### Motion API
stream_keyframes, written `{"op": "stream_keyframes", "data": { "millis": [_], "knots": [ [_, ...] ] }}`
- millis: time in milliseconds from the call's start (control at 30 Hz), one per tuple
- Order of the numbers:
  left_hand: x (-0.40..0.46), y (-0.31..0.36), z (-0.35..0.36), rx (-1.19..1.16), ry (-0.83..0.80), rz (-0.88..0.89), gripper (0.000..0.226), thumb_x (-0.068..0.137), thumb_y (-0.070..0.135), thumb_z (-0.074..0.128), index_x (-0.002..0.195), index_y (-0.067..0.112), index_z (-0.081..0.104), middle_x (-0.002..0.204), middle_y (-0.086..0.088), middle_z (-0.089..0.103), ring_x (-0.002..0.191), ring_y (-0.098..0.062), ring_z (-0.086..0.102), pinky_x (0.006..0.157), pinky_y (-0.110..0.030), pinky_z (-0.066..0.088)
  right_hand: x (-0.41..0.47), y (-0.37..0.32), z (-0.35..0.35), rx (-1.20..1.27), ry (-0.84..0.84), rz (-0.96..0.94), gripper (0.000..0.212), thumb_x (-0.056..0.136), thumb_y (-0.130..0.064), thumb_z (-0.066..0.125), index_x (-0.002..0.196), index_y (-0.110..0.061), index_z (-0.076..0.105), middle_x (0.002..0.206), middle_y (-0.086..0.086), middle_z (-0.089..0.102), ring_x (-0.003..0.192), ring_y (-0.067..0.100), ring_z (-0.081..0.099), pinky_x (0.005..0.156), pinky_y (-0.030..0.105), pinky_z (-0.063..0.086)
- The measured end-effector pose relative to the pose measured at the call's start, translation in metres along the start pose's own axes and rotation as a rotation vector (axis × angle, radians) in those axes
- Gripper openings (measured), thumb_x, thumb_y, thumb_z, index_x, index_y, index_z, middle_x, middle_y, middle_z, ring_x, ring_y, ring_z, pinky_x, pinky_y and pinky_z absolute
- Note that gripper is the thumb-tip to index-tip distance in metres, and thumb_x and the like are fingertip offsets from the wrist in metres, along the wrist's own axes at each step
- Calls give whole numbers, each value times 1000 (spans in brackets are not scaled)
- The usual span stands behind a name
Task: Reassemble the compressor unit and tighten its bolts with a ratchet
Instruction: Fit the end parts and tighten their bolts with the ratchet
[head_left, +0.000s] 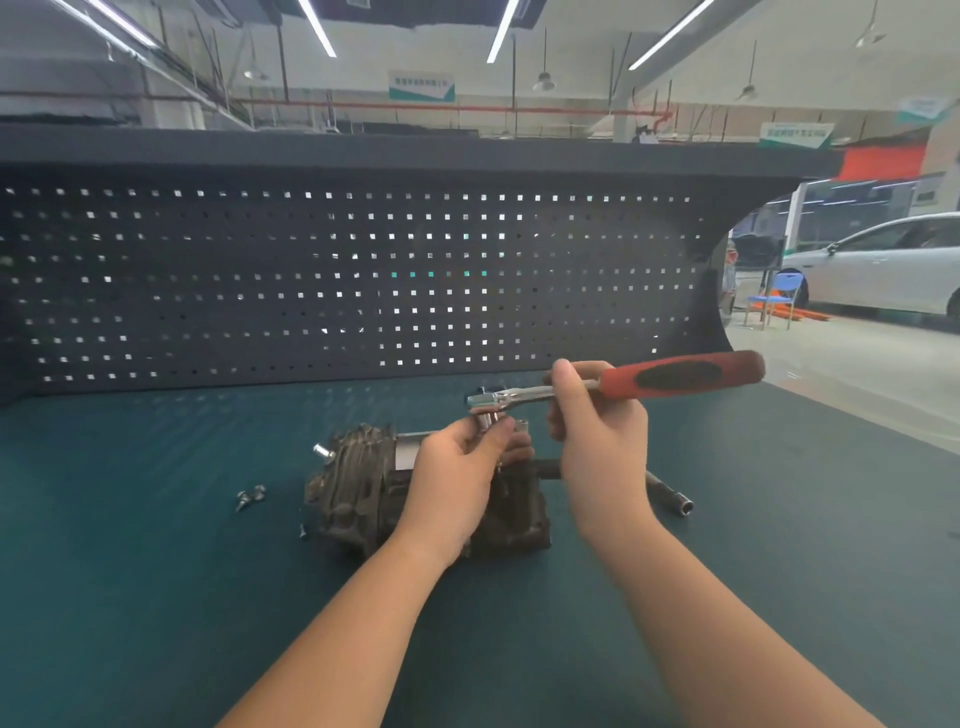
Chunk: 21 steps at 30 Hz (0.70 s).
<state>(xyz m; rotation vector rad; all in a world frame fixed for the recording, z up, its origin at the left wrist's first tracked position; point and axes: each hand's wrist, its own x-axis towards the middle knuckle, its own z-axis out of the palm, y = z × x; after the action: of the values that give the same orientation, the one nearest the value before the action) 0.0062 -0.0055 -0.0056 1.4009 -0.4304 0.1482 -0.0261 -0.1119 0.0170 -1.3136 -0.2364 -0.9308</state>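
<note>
**Both hands on the ratchet above the compressor**

The compressor (415, 499) lies on the green bench (156, 597). Above it, the right hand (597, 441) pinches the ratchet (613, 387) by its metal shank, red handle pointing right. The left hand (457, 467), forearm angled up from below, curls its fingers around the socket (485, 418) under the ratchet head. Two loose bolts (251, 497) lie left of the compressor.

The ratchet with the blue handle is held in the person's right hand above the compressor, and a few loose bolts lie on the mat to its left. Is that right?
Not quite: the ratchet has a red and black handle, not blue. The head view shows it. The rest stands: the right hand holds it above the compressor, and loose bolts lie on the mat to its left.
</note>
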Motion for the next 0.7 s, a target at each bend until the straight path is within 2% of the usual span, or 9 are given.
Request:
{"op": "stream_keyframes", "data": {
  "millis": [100, 200, 300, 367, 400, 467, 533, 600, 700],
  "knots": [
    [-2, 0, -2, 35, -13, 40, 14, 98, 17, 57, 99, 10, 70, 81, 7, 77, 73, -1, 71, 67, -13, 52, -16, -4, 11, -200, -107, -218, 14, 93, -38, 52, 80, -34, 51, 66, -23, 57, 62, -3, 56, 58, 13, 46],
    [-2, 0, -1, 67, -5, 54, 16, 97, 20, 60, 98, 10, 73, 78, 7, 76, 69, 0, 67, 62, -14, 49, -18, -2, 10, -357, -199, -291, 16, 89, -53, 45, 81, -39, 48, 73, -24, 57, 67, 1, 57, 58, 14, 43],
    [-2, 1, -1, 11, -1, 36, 16, 98, 13, 56, 96, 7, 70, 75, 4, 75, 71, -4, 68, 65, -15, 52, -10, -3, 2, -281, -237, -301, 13, 91, -45, 50, 81, -36, 50, 69, -21, 55, 63, 1, 54, 58, 18, 45],
    [0, 0, -1, -29, -9, 5, 16, 99, 10, 54, 95, 11, 70, 83, -5, 76, 81, -17, 72, 77, -26, 57, -2, 1, -3, -61, -138, -183, 12, 89, -23, 54, 77, -20, 56, 61, -18, 53, 58, -1, 51, 57, 12, 42],
    [1, -1, -1, -19, -13, 4, 18, 99, 10, 53, 94, 14, 70, 86, -7, 76, 85, -20, 73, 82, -30, 57, 4, 4, -6, 60, -51, -47, 14, 87, -16, 54, 74, -15, 58, 57, -15, 52, 54, 1, 50, 56, 14, 41],
    [3, -3, 0, 21, -29, 8, 21, 100, 10, 52, 94, 20, 69, 88, -4, 77, 87, -19, 74, 83, -30, 55, 17, 11, -12, 313, 62, 353, 19, 88, -12, 51, 71, -12, 59, 52, -6, 49, 50, 10, 45, 54, 22, 34],
    [4, -4, 1, 39, -36, 6, 20, 99, 11, 53, 93, 20, 69, 88, -3, 77, 88, -19, 74, 88, -34, 55, 23, 18, -17, 498, 68, 673, 22, 92, -13, 44, 74, -11, 57, 50, -2, 44, 50, 13, 36, 54, 25, 26],
    [4, -3, 3, 36, -20, 2, 19, 99, 13, 54, 91, 19, 70, 90, -3, 77, 90, -20, 74, 95, -41, 53, 24, 19, -17, 518, 82, 716, 22, 93, -14, 45, 75, -11, 57, 52, -1, 42, 50, 13, 34, 53, 24, 26],
    [3, -5, 0, 17, 8, 0, 18, 99, 15, 54, 92, 20, 70, 90, -1, 77, 89, -18, 74, 93, -39, 54, 14, 9, -8, 309, 92, 388, 31, 90, -11, 54, 63, -21, 65, 51, -7, 47, 48, 9, 42, 51, 21, 33]
  ]
}}
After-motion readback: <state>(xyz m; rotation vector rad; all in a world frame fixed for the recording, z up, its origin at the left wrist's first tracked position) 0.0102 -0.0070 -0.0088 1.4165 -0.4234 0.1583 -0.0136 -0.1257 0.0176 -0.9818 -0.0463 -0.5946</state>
